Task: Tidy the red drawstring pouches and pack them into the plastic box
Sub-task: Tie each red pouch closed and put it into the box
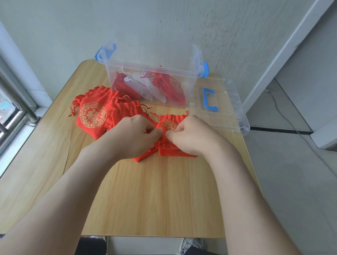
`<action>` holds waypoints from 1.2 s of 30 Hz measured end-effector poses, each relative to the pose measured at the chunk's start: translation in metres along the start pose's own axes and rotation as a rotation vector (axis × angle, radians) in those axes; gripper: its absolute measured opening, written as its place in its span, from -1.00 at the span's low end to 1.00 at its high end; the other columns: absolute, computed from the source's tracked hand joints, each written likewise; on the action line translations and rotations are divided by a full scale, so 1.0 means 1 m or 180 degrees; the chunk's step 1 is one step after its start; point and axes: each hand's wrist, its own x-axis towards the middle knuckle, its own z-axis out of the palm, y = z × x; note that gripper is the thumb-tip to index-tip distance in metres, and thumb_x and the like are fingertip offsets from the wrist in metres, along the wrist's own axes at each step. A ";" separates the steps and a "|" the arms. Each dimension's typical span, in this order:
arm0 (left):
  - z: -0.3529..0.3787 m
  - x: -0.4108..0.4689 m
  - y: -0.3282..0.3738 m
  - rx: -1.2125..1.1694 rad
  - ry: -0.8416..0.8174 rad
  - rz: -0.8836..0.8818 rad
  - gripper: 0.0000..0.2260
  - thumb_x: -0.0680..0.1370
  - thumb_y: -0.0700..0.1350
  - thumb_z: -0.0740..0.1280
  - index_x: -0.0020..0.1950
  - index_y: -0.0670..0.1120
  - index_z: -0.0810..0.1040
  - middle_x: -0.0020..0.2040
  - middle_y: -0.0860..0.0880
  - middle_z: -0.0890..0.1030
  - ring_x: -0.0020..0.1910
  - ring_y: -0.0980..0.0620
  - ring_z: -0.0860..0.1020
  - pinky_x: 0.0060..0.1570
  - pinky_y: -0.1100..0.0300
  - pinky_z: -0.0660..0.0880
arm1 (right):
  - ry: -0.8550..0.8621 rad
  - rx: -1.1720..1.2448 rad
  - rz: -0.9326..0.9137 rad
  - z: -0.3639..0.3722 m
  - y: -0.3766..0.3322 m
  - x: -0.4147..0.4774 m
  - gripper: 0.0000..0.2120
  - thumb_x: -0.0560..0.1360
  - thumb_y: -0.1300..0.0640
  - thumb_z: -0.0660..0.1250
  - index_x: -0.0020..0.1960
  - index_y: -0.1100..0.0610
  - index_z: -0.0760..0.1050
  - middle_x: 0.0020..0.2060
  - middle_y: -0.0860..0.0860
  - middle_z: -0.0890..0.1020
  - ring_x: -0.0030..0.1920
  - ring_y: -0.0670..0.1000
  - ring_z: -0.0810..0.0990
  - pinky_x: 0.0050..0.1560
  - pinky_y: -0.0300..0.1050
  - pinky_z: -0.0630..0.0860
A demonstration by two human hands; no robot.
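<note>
**Both hands at a pouch, mid-table**

The left hand (135,134) and right hand (191,136) were curled, fingertips close together, each pinching the red cloth of the central pouch (169,125), which lay on the wooden table (149,195). Loose pouches (93,113) lay just to its left. Behind stood the open plastic box (111,72), holding packed pouches (171,86). Its lid (227,95) lay beside it at right.

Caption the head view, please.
Left hand and right hand pinch a red pouch on the table; plastic box behind holds more pouches.
</note>
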 end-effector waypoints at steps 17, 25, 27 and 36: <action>0.001 0.006 0.009 -0.1566 0.0441 -0.0562 -0.66 0.70 0.05 0.28 -0.21 -0.09 0.43 -0.34 -0.04 0.39 -0.39 0.01 0.32 -0.34 0.17 0.28 | 0.0365 0.0658 -0.0072 -0.006 0.003 0.001 -0.90 0.50 0.05 0.57 -0.14 -0.09 0.67 -0.12 -0.11 0.65 -0.10 -0.11 0.61 -0.30 -0.23 0.41; -0.001 0.009 0.018 -0.3164 0.0383 -0.0794 -0.78 0.70 -0.09 0.33 0.06 -0.25 0.62 -0.10 -0.14 0.68 -0.40 0.03 0.42 -0.31 0.11 0.40 | 0.0271 0.0742 -0.0187 -0.005 0.000 -0.003 -0.84 0.45 0.08 0.58 -0.04 -0.12 0.67 -0.10 -0.11 0.63 -0.11 -0.09 0.64 -0.28 -0.20 0.45; -0.003 0.007 0.020 -0.3461 0.0188 -0.0844 -0.84 0.72 -0.08 0.30 0.07 -0.16 0.58 -0.10 -0.12 0.73 -0.40 0.04 0.41 -0.31 0.13 0.42 | 0.0316 0.0820 -0.0224 -0.006 -0.001 -0.004 -0.84 0.45 0.04 0.60 -0.03 -0.10 0.67 -0.11 -0.11 0.64 -0.11 -0.10 0.65 -0.27 -0.20 0.45; -0.004 0.005 0.015 -0.3163 0.0012 -0.0655 -0.75 0.72 0.12 0.28 0.04 -0.03 0.54 -0.22 -0.04 0.66 -0.41 0.06 0.40 -0.34 0.16 0.48 | 0.0459 0.1338 -0.0470 -0.008 -0.007 -0.005 -0.78 0.58 -0.01 0.45 -0.12 0.12 0.73 -0.16 0.12 0.76 -0.25 -0.03 0.61 -0.13 -0.08 0.52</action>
